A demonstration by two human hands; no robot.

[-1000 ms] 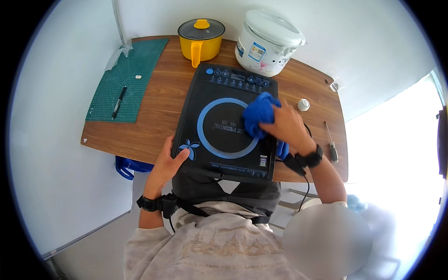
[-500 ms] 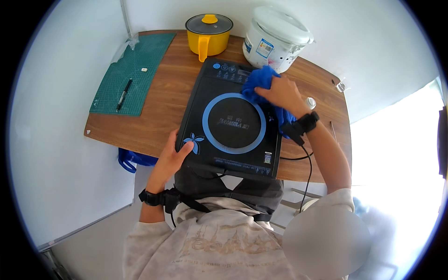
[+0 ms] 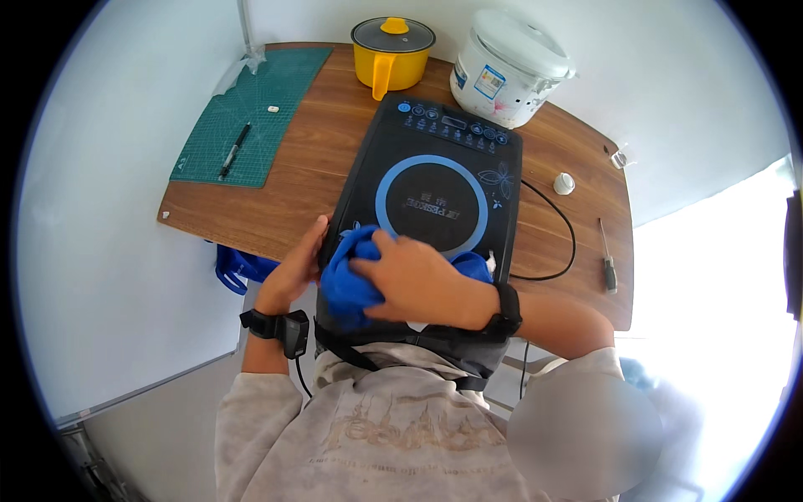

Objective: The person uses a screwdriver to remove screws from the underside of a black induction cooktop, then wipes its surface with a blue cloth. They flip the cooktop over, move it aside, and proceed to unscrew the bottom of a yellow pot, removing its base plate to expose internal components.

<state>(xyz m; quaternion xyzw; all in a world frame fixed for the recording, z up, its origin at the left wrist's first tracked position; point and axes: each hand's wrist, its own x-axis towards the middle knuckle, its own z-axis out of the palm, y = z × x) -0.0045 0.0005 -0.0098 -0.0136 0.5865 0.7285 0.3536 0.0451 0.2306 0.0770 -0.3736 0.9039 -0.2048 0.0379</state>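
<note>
A black induction cooktop (image 3: 435,201) with a blue ring lies on the wooden table, its front end reaching past the near edge over my lap. My right hand (image 3: 418,280) is closed on a bunched blue cloth (image 3: 347,280), pressed to the cooktop's front left corner. Part of the cloth trails out to the right, beyond my hand. My left hand (image 3: 293,272) grips the cooktop's left edge beside the cloth; some of its fingers are hidden. Both wrists wear black straps, and my right forearm crosses the cooktop's front end.
Behind the cooktop stand a yellow lidded pot (image 3: 393,63) and a white rice cooker (image 3: 510,75). A green cutting mat (image 3: 251,125) with a pen (image 3: 235,151) lies left. To the right are a small white cup (image 3: 564,183), a screwdriver (image 3: 608,259) and a black cord (image 3: 571,238).
My right hand has brought the blue cloth from the cooktop's far right part to its front left corner. The left hand's thumb has shifted off the top to the edge.
</note>
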